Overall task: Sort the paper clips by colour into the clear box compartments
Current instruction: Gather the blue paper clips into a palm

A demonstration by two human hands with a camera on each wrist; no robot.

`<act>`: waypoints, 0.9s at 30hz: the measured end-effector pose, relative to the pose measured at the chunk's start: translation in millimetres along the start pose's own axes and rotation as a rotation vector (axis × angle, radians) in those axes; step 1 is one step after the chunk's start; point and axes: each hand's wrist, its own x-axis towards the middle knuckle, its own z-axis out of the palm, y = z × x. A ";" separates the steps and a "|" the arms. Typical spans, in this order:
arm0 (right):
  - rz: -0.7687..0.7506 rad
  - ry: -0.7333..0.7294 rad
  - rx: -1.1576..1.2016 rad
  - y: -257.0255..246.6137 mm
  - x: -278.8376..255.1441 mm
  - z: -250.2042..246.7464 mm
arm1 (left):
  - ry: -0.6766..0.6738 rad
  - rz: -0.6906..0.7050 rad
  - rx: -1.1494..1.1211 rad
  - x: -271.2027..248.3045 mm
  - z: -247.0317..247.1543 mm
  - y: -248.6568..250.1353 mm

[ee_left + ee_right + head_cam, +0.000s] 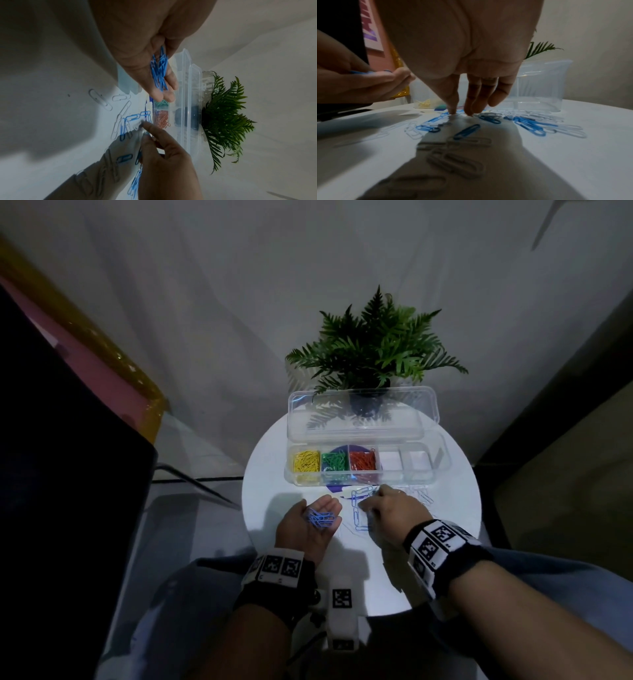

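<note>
The clear box (363, 478) lies open on the round white table (445, 529). Yellow clips (306, 462), green clips (334, 462) and red clips (363, 462) fill its three left compartments; the two right compartments (406, 462) look bare. My left hand (318, 515) is palm up, cupping a small heap of blue clips (160, 71). Loose blue clips (467, 131) and white clips (458, 162) lie scattered in front of the box. My right hand (376, 498) points down into them, thumb and forefinger tips (453, 111) touching the table beside a blue clip, slightly apart.
The box lid (363, 419) stands up behind the compartments. A potted fern (373, 347) sits behind it at the table's far edge. My knees are under the near edge. A dark chair (68, 474) stands to the left.
</note>
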 end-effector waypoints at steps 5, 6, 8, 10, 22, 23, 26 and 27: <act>0.003 0.122 0.052 5.8 -2.4 -2.8 | 0.003 0.005 -0.002 -0.1 2.1 0.3; -0.032 0.103 0.057 6.1 -3.0 -2.0 | 0.002 0.008 -0.004 0.4 2.2 0.3; -0.113 0.009 0.045 5.2 -3.2 0.2 | -0.001 0.009 -0.004 1.0 2.5 -0.2; -0.155 -0.050 -0.024 1.3 -2.7 1.4 | -0.009 0.009 0.010 1.5 1.5 -0.6; -0.083 -0.009 -0.050 4.5 9.1 2.3 | -0.006 -0.009 0.014 8.1 -2.7 -1.6; -0.084 -0.011 -0.051 4.5 8.9 1.8 | -0.006 -0.011 0.008 8.9 -3.0 -1.7; -0.083 0.041 0.085 2.9 4.4 -3.5 | -0.019 -0.006 -0.001 11.0 -4.6 -2.0; -0.068 0.071 0.174 2.3 2.7 -5.9 | -0.021 -0.003 -0.005 11.5 -5.0 -2.0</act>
